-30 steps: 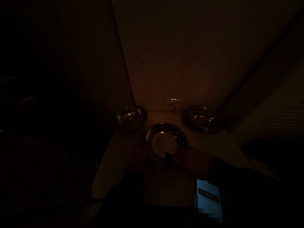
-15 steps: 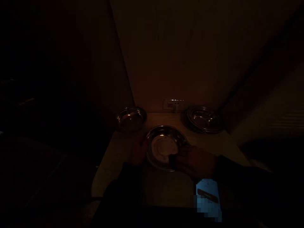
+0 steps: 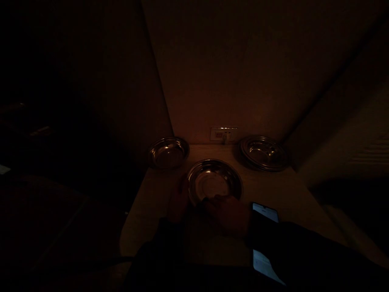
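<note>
Both hands, left hand (image 3: 178, 202) and right hand (image 3: 226, 211), are seemingly gripping the centre plate's (image 3: 214, 182) near rim, steadying it on the bench (image 3: 288, 190).

The room is lying in near darkness, a faint warm glow reaching only the corner ahead. A pale plastered wall (image 3: 231, 73) is rising behind a light wooden tabletop (image 3: 291, 190), and a small white switch plate (image 3: 224, 133) is sitting low on that wall. A darker wall (image 3: 121, 89) is closing the left side; shadow is hiding the floor
</note>
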`<state>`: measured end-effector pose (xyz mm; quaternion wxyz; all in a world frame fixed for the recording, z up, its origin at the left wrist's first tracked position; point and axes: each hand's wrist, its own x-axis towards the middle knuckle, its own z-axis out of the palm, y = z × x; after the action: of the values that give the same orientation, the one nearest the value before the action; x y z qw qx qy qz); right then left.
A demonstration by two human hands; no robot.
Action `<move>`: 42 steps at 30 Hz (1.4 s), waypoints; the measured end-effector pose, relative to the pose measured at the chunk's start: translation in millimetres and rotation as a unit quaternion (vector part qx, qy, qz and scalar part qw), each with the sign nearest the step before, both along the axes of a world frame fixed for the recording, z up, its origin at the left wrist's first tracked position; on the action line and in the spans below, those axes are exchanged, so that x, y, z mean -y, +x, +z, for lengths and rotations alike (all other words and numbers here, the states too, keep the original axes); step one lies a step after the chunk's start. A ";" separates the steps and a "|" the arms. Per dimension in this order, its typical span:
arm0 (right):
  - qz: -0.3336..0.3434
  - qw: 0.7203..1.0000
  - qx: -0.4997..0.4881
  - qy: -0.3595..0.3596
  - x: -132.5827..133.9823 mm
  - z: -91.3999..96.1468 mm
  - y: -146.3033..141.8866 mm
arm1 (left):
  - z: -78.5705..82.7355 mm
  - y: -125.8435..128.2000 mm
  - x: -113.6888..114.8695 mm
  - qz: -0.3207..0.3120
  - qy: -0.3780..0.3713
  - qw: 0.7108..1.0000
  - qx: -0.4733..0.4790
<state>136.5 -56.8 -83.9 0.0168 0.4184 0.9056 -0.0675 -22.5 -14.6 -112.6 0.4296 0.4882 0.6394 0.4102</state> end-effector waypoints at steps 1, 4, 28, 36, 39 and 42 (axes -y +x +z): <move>-0.006 1.000 -0.002 0.002 -1.0 0.3 -3.3 | -1.1 2.0 6.0 0.001 -0.011 1.000 0.000; -0.026 1.000 -0.006 -0.002 -2.7 1.5 -15.3 | -2.0 8.1 16.5 0.041 -0.015 0.999 -0.003; 0.079 0.996 -0.010 -0.027 -3.9 6.5 38.2 | -8.1 -7.3 -25.8 -0.045 0.051 0.998 -0.013; 0.018 1.000 0.003 -0.019 -0.9 5.5 -9.8 | -11.8 -5.4 -28.0 -0.039 0.049 0.998 -0.023; 0.046 0.999 0.003 -0.021 1.7 2.6 6.6 | -10.6 -9.6 -32.8 -0.074 0.041 0.996 -0.011; 0.069 0.998 0.003 0.010 3.9 -4.6 30.6 | -7.3 -6.4 -34.7 -0.069 0.035 0.997 0.013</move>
<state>167.0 -60.7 -88.5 0.0206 0.3552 0.9329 -0.0559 -28.9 20.0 -119.9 0.4475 0.5404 0.5840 0.4083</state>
